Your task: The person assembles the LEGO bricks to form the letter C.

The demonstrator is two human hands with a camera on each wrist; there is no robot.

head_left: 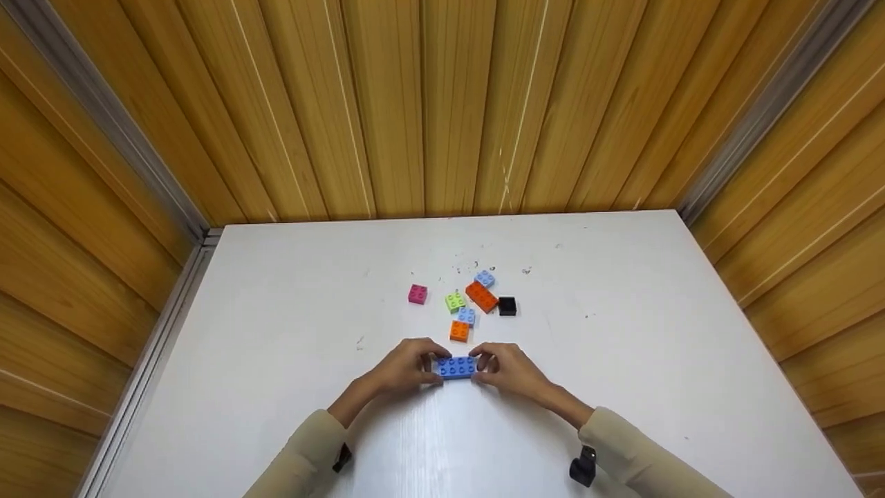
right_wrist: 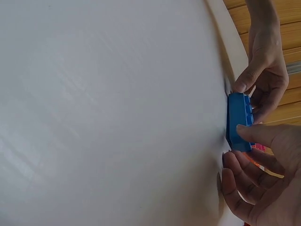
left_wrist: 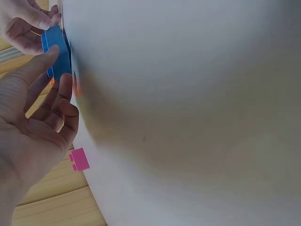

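Observation:
A long blue toy brick (head_left: 456,369) with two rows of studs on top is held between both hands near the middle of the white table. My left hand (head_left: 408,364) pinches its left end between thumb and fingers. At the opposite end, my right hand (head_left: 510,370) grips it the same way. In the left wrist view the blue brick (left_wrist: 57,52) shows its smooth long side, with the thumb laid against it. Seen from the right wrist, the brick (right_wrist: 239,120) appears slightly tilted, its lower edge close to the tabletop.
Beyond the hands lie an orange brick (head_left: 459,331), a light blue brick (head_left: 467,317), a lime brick (head_left: 454,301), a long red-orange brick (head_left: 481,297), another light blue brick (head_left: 485,279), a black brick (head_left: 507,306) and a pink brick (head_left: 417,294). Wooden-patterned walls (head_left: 449,111) border the white table (head_left: 290,297).

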